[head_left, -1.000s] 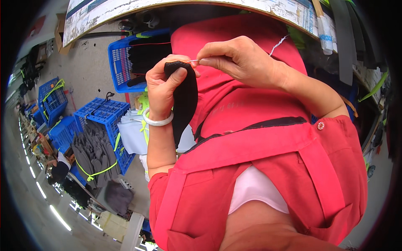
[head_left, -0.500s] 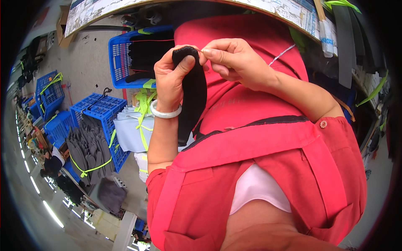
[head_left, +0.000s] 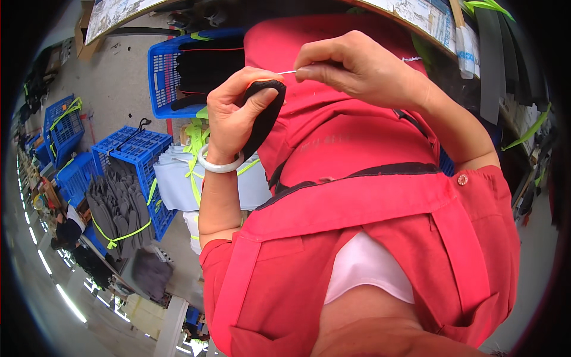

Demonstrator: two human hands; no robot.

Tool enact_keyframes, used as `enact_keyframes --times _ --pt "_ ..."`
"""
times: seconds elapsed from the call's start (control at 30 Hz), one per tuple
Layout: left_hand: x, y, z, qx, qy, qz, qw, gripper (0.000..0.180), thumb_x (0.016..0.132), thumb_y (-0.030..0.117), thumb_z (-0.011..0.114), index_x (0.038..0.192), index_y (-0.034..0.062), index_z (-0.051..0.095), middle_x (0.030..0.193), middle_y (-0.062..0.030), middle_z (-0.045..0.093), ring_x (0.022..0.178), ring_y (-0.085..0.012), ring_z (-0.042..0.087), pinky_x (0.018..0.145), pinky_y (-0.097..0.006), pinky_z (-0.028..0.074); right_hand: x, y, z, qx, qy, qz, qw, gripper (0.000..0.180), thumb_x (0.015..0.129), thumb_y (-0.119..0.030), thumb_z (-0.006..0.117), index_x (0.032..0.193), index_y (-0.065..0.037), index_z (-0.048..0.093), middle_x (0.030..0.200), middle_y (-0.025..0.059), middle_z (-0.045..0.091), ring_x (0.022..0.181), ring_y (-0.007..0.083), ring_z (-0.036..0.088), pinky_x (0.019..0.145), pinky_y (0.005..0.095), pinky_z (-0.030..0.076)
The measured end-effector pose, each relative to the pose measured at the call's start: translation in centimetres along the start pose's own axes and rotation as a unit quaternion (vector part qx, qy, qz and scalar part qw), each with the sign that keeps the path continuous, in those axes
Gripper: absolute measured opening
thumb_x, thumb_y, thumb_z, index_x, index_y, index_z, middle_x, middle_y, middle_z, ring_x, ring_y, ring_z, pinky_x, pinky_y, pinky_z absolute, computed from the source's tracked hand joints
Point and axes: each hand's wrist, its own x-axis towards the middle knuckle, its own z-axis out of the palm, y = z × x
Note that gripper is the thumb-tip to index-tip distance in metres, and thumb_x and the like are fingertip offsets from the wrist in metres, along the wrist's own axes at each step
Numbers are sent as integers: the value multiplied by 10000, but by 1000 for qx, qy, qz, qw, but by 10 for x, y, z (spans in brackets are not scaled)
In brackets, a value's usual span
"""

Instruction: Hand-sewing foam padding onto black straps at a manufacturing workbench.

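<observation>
My left hand point(head_left: 233, 114) grips a folded black fabric piece point(head_left: 265, 112) and holds it up in front of my red apron point(head_left: 357, 196). A white bangle point(head_left: 219, 165) circles that wrist. My right hand point(head_left: 357, 70) pinches a thin needle point(head_left: 288, 72) whose tip points left toward the top edge of the black piece. A white thread point(head_left: 410, 59) trails to the right behind the right hand.
Blue plastic crates point(head_left: 160, 77) with dark pieces stand on the floor to the left. Bundles of grey pieces point(head_left: 116, 208) and pale blue pieces point(head_left: 172, 181), tied with yellow-green straps, lie near more blue crates point(head_left: 134, 149). A table edge point(head_left: 440, 18) runs along the top.
Both hands have risen and come closer to the camera. The right hand has pulled to the right, away from the black piece, so the needle now shows between the hands.
</observation>
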Motion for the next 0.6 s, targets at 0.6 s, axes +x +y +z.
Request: enact_keyframes --times 0.6 --pt "0 -20 11 -35 13 15 999 121 848 42 694 949 -23 685 865 -58 674 785 -113 608 722 -224 478 -5 15 31 460 -54 189 866 237 957 -245 579 888 -26 636 538 -36 453 442 34 364 406 195 247"
